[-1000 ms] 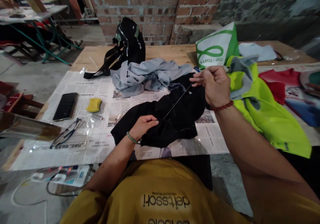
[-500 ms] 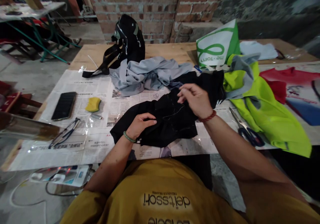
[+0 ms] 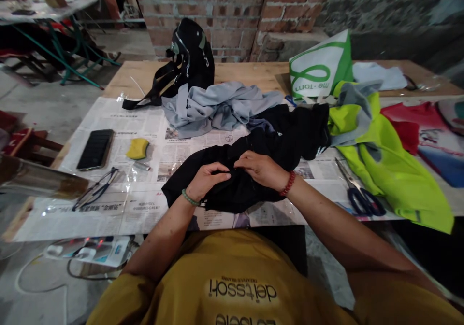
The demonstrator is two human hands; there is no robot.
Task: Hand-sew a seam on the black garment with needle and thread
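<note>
Newspaper point(image 3: 141, 209) on table point(image 3: 246, 71), black garment point(image 3: 232, 197) atop. Your left hand point(image 3: 205, 184) pinches it. Your right hand point(image 3: 264, 171), raised 1 second ago, now down beside left, fingertips together; cannot tell on what.

A wooden table point(image 3: 250, 71), largely covered with newspaper point(image 3: 145, 214).
Bare wood is exposed along the far edge, where a black bag point(image 3: 197, 57) is set left of upper centre and a green-and-white bag point(image 3: 319, 69) and white cloth point(image 3: 380, 76) at upper right. On the newspaper, a phone point(image 3: 95, 149), a yellow sponge point(image 3: 137, 148) and glasses point(image 3: 97, 188) are laid at left; crumpled grey cloth point(image 3: 217, 110) and black cloth point(image 3: 239, 197) are bunched across the middle; scissors point(image 3: 358, 194) and a neon-yellow garment point(image 3: 391, 170) are placed at right.
</note>
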